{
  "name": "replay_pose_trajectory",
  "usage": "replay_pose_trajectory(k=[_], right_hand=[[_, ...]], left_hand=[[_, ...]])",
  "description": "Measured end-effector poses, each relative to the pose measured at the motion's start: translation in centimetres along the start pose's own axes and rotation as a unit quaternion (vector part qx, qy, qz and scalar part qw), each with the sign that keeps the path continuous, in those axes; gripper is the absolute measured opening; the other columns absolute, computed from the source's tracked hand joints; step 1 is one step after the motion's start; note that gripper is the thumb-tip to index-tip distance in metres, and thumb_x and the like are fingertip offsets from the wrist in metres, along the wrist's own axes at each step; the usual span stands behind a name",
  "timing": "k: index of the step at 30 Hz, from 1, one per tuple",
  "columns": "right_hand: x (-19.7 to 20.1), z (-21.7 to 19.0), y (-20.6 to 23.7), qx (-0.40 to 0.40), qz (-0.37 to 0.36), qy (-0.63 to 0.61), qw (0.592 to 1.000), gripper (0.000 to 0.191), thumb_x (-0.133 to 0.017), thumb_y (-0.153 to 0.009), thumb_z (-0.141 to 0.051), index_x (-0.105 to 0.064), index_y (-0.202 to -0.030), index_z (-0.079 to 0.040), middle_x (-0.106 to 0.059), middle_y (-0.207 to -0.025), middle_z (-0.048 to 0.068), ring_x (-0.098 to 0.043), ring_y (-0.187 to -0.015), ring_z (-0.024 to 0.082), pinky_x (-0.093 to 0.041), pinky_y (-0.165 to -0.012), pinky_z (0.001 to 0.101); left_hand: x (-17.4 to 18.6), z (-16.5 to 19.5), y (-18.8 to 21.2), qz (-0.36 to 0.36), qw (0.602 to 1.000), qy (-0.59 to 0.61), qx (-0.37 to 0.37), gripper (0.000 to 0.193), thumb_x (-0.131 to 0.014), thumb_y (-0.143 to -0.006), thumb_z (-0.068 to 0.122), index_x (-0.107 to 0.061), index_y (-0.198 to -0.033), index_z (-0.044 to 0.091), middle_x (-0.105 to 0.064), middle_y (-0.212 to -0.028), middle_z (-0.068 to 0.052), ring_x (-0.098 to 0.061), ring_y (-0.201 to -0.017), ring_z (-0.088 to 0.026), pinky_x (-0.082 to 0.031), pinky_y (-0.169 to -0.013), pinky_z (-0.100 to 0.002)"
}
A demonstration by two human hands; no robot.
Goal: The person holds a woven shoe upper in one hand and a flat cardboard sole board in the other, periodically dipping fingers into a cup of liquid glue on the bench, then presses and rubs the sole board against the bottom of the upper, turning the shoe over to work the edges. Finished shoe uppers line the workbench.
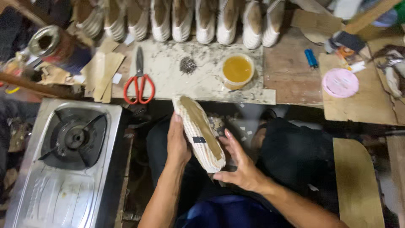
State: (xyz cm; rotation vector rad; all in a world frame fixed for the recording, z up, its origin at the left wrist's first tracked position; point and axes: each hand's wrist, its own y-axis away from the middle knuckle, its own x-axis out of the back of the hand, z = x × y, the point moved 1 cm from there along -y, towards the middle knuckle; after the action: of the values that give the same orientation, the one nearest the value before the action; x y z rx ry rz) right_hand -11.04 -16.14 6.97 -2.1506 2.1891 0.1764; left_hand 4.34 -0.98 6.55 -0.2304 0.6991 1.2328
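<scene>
A white woven slip-on shoe with a tan sole [199, 134] sat sole-up between both hands above the lap, near the desk [291, 80]. It looked light and flexible. The left hand [177, 141] gripped its side; the right hand [238, 162] cupped the heel, fingers spread.
</scene>
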Motion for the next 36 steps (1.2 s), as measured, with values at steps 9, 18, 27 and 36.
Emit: replay_pose_trajectory(k=[9, 18, 27, 36], right_hand=[[0.9, 2.9, 0.3, 0.017, 0.209, -0.209, 0.955, 0.111, -0.078, -0.078, 0.000, -0.009, -0.165, -0.007, -0.051, -0.142, 0.026, -0.055, -0.131, 0.032, -0.047, -0.110, 0.0435], [7.9, -1.1, -1.3, 0.110, 0.305, -0.384, 0.865, 0.086, -0.060, -0.086, 0.001, -0.021, -0.161, -0.011, -0.052, -0.146, 0.023, -0.060, -0.129, 0.032, -0.058, -0.101, 0.0431], [21.3, -4.4, -12.4, 0.193, 0.474, -0.217, 0.832, 0.085, -0.074, -0.095, -0.001, -0.023, -0.160, -0.022, -0.049, -0.149, 0.016, -0.060, -0.123, 0.027, -0.057, -0.089, 0.0418], [24.3, -8.7, -21.6, 0.247, 0.514, -0.205, 0.795, 0.089, -0.082, -0.090, -0.003, -0.024, -0.155, -0.023, -0.048, -0.149, 0.015, -0.060, -0.124, 0.031, -0.061, -0.088, 0.0500]], left_hand=[[-1.6, -1.8, -0.2, -0.034, 0.999, -0.020, -0.003, 0.060, -0.048, -0.106, 0.021, -0.028, -0.162, 0.009, -0.052, -0.148, -0.008, -0.054, -0.130, -0.018, -0.044, -0.110, -0.034], [0.3, 0.7, 0.5, -0.114, 0.988, -0.104, -0.003, 0.063, -0.046, -0.105, 0.029, -0.028, -0.160, 0.004, -0.045, -0.157, -0.022, -0.062, -0.127, -0.034, -0.054, -0.100, -0.044], [10.1, 2.4, 3.8, 0.045, 0.931, -0.357, -0.053, 0.055, -0.050, -0.102, 0.019, -0.038, -0.153, -0.001, -0.054, -0.148, -0.020, -0.065, -0.121, -0.026, -0.055, -0.095, -0.032], [10.2, 1.1, 3.4, 0.144, 0.920, -0.350, -0.105, 0.045, -0.053, -0.101, 0.009, -0.051, -0.145, -0.003, -0.068, -0.130, -0.017, -0.070, -0.103, -0.023, -0.055, -0.088, -0.031]])
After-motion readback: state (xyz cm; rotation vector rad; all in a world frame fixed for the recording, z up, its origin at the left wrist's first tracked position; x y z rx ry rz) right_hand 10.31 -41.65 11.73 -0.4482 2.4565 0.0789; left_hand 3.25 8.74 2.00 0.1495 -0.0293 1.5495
